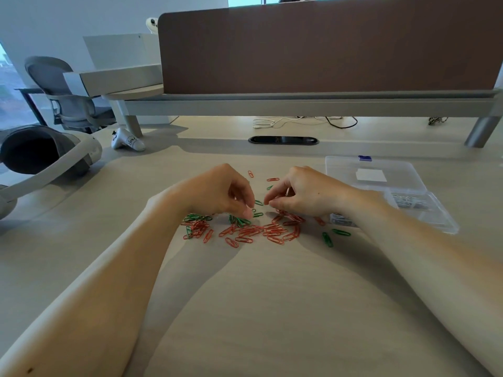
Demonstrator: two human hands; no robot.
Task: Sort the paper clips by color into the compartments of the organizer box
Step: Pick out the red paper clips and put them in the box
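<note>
A loose pile of red paper clips (258, 231) lies on the desk in front of me, with green paper clips (239, 221) mixed in at its left and middle. Two more green clips (328, 238) lie apart on the right. My left hand (223, 191) hovers over the pile with fingers curled, thumb tip down near the green ones; what it holds is hidden. My right hand (307, 193) pinches thumb and forefinger at the end of one green clip (258, 202) between the hands. The clear organizer box (441, 223) stands open to the right, with silver clips (408, 201) in its compartments.
The box's flipped-open lid (375, 172) lies behind it. A white headset (40, 159) and a white controller (126, 141) sit at the left. A raised shelf with a brown divider (326, 44) spans the back, above a cable slot (283, 140).
</note>
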